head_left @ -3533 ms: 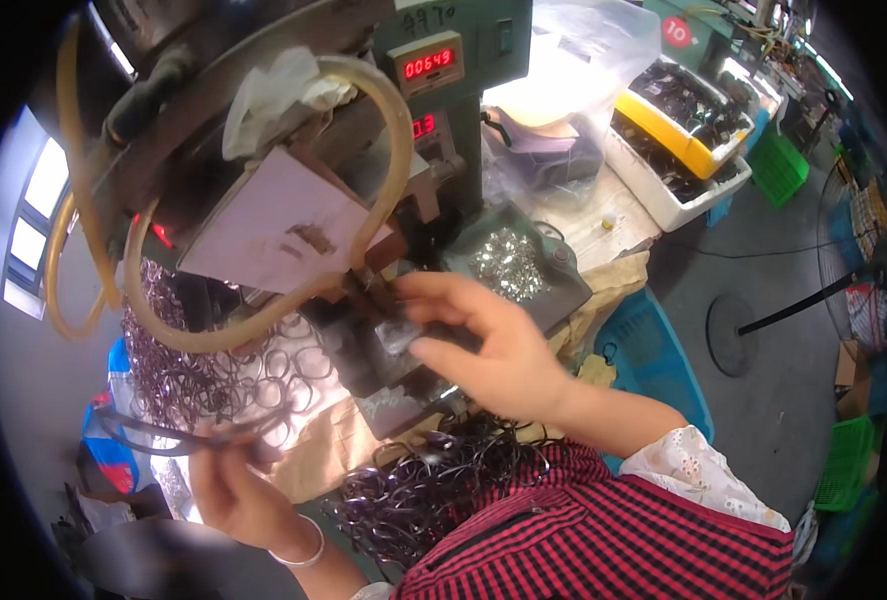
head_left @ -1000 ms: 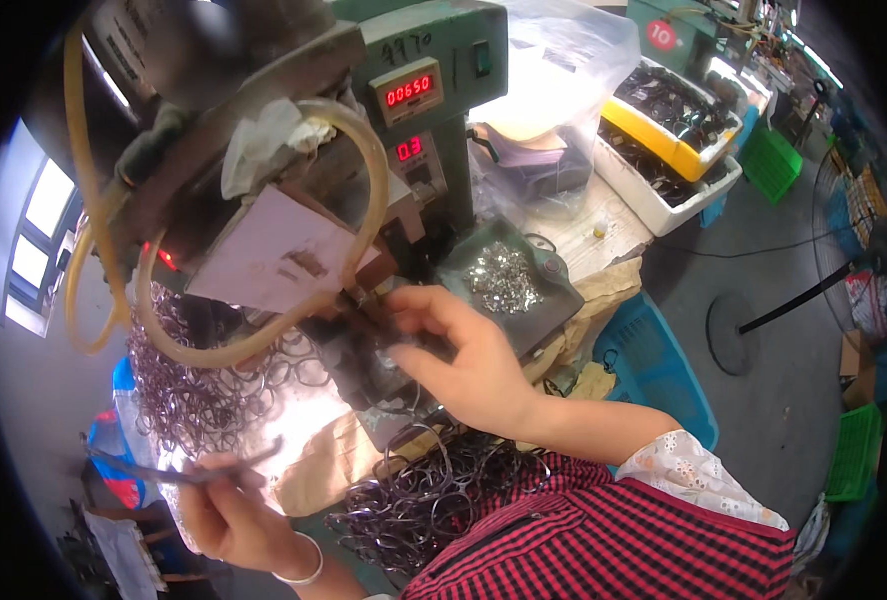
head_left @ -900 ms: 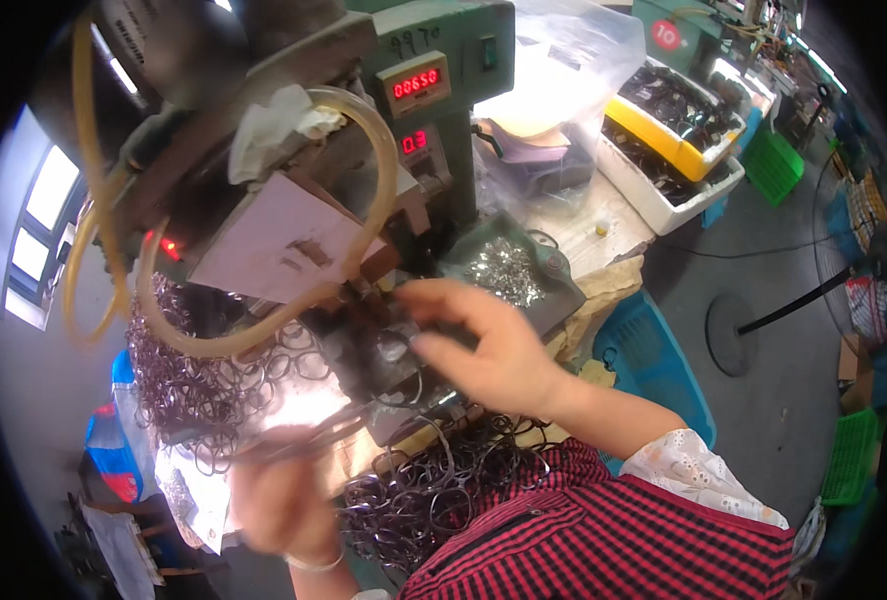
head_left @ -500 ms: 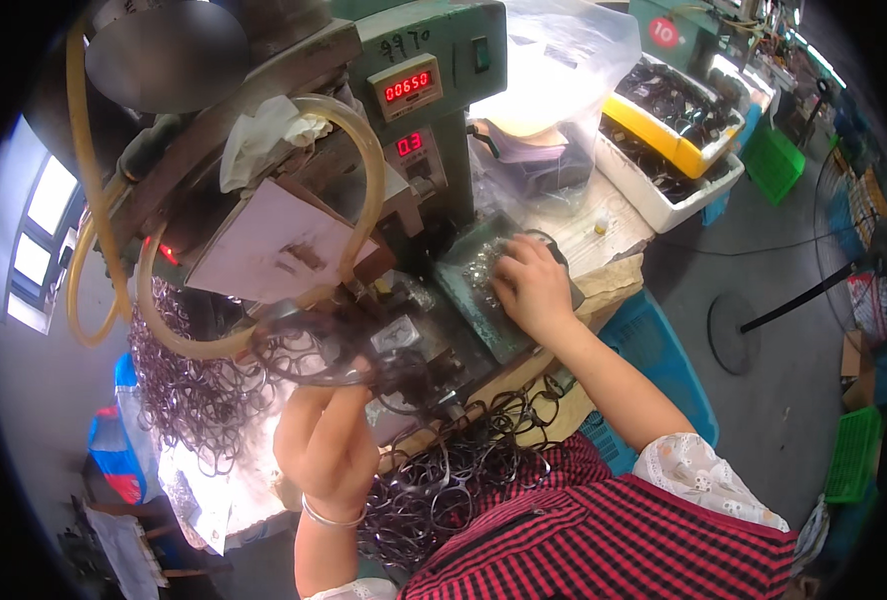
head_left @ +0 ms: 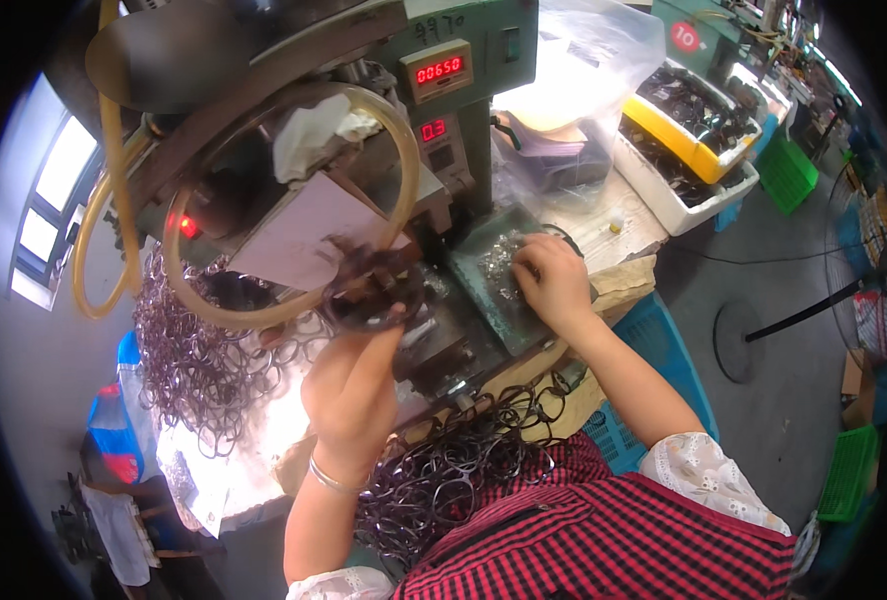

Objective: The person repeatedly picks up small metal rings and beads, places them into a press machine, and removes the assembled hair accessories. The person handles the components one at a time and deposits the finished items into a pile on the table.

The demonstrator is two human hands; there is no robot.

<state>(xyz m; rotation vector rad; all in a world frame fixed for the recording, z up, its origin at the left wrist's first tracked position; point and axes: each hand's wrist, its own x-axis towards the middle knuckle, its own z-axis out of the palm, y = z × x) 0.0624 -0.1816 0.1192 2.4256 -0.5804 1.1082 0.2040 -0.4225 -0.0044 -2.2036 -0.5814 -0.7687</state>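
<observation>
My left hand pinches a dark plastic eyeglass frame, blurred by motion, in front of the green machine. Over a shallow tray on the right, my right hand has its fingers curled together at a scatter of tiny shiny metal pieces. What its fingertips hold, if anything, is hidden. Many dark eyeglass frames lie heaped against my checked apron. Another pile of frames spreads over the table to the left.
A yellowish hose loops in front of the machine beside a pink card. White foam boxes with dark parts stand at the far right. A blue basket sits below the table edge, near a black fan stand.
My left hand has shifted up and a little right with the eyeglass frame. My right hand stays over the metal pieces. The whole view has swung slightly.
</observation>
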